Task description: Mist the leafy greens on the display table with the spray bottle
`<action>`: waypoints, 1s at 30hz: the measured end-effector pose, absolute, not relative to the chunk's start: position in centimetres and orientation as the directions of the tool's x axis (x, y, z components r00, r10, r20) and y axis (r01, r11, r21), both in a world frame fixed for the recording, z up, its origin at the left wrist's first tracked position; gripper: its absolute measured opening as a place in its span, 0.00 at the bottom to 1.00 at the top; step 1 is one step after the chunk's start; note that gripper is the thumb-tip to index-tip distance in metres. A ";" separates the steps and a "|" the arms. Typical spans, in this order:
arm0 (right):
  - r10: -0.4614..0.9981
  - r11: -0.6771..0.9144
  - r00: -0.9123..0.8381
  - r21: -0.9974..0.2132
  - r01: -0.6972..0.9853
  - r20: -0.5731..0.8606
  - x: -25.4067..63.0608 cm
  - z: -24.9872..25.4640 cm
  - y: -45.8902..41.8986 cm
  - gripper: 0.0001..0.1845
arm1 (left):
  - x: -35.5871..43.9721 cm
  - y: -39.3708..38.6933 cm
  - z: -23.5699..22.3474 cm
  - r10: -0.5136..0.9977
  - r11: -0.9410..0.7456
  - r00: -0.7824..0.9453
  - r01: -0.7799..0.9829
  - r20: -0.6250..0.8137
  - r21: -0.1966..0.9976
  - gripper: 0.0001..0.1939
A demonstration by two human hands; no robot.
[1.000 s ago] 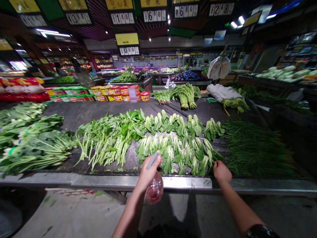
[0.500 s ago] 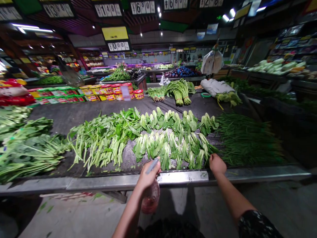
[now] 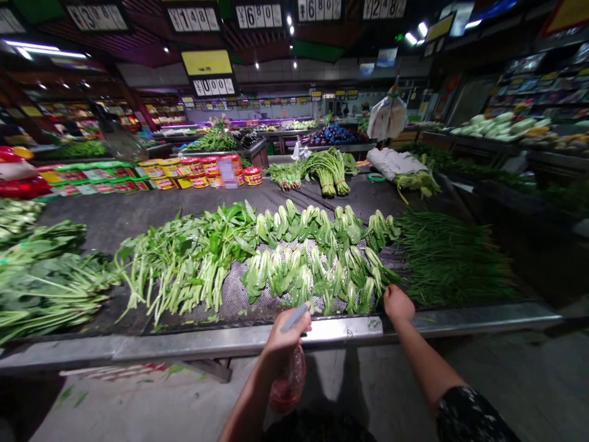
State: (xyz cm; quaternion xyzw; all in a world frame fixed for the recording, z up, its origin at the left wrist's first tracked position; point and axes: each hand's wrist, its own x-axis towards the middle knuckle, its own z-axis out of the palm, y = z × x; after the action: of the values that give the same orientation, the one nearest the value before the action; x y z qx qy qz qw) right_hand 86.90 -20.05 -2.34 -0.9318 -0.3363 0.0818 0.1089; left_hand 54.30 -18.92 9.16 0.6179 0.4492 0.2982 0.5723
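Note:
My left hand [image 3: 286, 334] is wrapped round the neck of a spray bottle [image 3: 289, 385] with a grey spray head and a clear, pinkish body. It is over the metal front edge of the display, with the bottle hanging in front. On the dark mesh lie two rough rows of bok choy [image 3: 301, 285], wet and pale-stemmed. My right hand [image 3: 398, 304] is closed at the leaf tips of the bok choy at the right end of the front row; its fingertips are partly hidden. Just right of that hand lies a bed of thin dark green stalks [image 3: 453, 261].
Leafy greens with long stems [image 3: 188, 261] lie left of the bok choy, and more greens [image 3: 55, 288] farther left. Stacked tubs [image 3: 170, 175] and tied bundles [image 3: 327, 175] stand behind. A metal rail [image 3: 184, 344] edges the display. Price signs [image 3: 214, 86] hang overhead.
My left hand has moved a little to the right along the front edge with the spray bottle. My right hand stays at the same bok choy. The view has shifted slightly.

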 end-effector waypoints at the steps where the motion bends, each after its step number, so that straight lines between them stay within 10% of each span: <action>1: 0.644 -0.751 0.761 -0.259 0.608 -0.080 86.9 -2.3 -20.1 0.19 | 54.3 -19.0 9.1 0.891 0.048 0.431 0.221 -0.142 0.974 0.20; 24: 0.704 -0.690 0.703 -0.336 0.641 -0.103 87.7 -2.2 -19.3 0.17 | 51.3 -16.3 9.8 0.885 -0.175 0.462 0.230 0.051 0.957 0.18; 30: 0.739 -0.617 0.673 -0.417 0.667 -0.019 87.2 -1.6 -18.3 0.16 | 50.3 -15.9 10.3 0.918 -0.014 0.391 0.201 -0.067 0.980 0.22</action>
State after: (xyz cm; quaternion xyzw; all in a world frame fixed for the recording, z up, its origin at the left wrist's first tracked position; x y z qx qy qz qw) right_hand 87.20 -18.33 -1.59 -0.8943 -0.3931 0.0946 0.1917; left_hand 50.34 -15.94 10.28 0.6313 0.4429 0.3292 0.5449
